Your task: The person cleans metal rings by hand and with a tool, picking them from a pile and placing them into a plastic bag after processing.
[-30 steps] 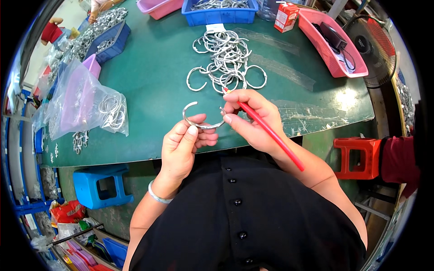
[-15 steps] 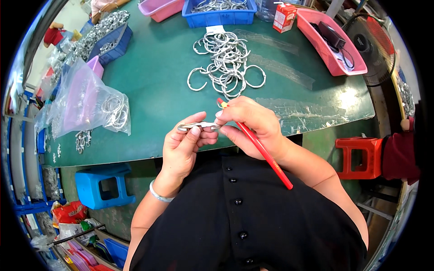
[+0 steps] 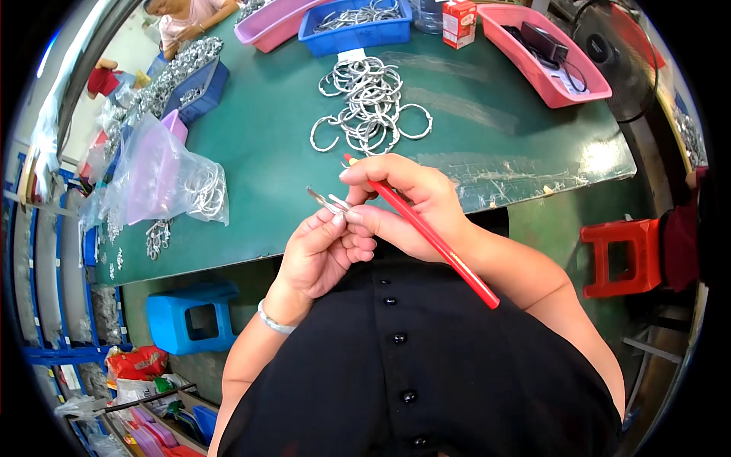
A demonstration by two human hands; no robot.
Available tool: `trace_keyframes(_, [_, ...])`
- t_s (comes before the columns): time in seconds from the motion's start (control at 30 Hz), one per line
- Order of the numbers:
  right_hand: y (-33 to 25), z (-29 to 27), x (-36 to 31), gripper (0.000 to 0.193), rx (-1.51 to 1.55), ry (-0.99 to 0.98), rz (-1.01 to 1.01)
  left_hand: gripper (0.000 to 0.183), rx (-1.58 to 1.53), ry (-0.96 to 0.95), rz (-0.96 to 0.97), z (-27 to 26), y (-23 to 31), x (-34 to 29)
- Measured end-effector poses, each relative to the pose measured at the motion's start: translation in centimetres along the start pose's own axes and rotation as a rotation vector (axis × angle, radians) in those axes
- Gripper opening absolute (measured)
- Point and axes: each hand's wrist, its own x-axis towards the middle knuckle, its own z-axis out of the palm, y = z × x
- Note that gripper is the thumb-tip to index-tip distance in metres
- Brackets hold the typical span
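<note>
Above the near edge of the table, my left hand point(image 3: 316, 255) pinches a silvery metal ring point(image 3: 326, 201) between thumb and fingers. The ring is seen nearly edge-on, with one end pointing up and away. Close beside it, my right hand point(image 3: 426, 209) has its thumb against the ring's near end. A long red pencil-like stick point(image 3: 449, 255) lies through that same hand, its yellow-banded tip past the index finger and its other end down over my black top. Farther off on the green table point(image 3: 259, 167) is a pile of silvery rings point(image 3: 371, 99), some of them opened.
Behind the pile stand a blue tray point(image 3: 356, 41) of rings and a pink tray point(image 3: 276, 27). A pink basket point(image 3: 575, 97) holding a black device, a red carton point(image 3: 459, 24) and a fan point(image 3: 609, 57) are at right. Plastic-bagged rings point(image 3: 205, 190) lie left. Another person point(image 3: 194, 23) sits far left.
The ring has tilted from nearly level to slanting, with its far end raised. My right hand has moved left, closer to my left hand. The whole view has shifted slightly.
</note>
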Motion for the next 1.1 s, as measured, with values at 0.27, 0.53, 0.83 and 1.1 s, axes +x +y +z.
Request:
trace_keyframes(0.27, [-1.1,-1.0,-1.1,0.030,0.112,0.041,0.075,0.023,-0.055,-0.065,-0.133,1.9,-1.4,0.2])
trace_keyframes(0.53, [-0.8,-1.5,-1.7,0.031,0.179,0.045,0.139,0.022,-0.058,-0.002,-0.101,2.1,-2.5,-0.2])
trace_keyframes(0.83, [3.0,-1.8,-1.1,0.023,0.321,0.149,0.409,0.015,0.625,0.361,0.357,2.7,-3.1,-0.9])
trace_keyframes(1.1, [4.4,0.4,-1.0,0.021,0.389,0.097,0.549,0.013,0.670,0.373,0.409,2.1,-2.3,-2.2])
